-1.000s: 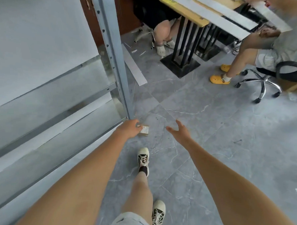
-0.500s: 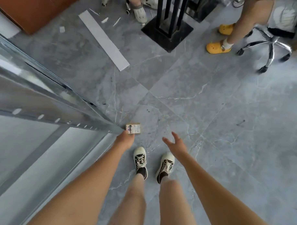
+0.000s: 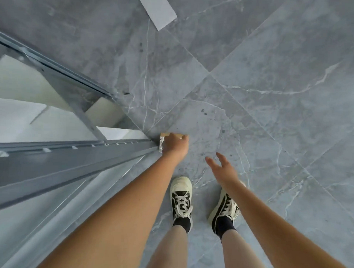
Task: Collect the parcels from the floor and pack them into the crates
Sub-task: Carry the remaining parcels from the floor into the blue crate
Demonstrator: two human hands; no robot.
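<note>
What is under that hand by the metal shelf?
The left hand covers a small brown parcel with a printed label, next to the metal shelf corner. Only the parcel's edges show; the hand hides its middle and whatever is beneath it.

A white label (image 3: 161, 144) on the left side of the small parcel (image 3: 164, 135) carries dark print, too blurred to read.

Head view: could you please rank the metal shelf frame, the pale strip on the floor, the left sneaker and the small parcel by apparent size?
1. metal shelf frame, though nearer the camera
2. left sneaker and pale strip look alike; the strip is cut off
3. small parcel, mostly covered by the left hand
</note>
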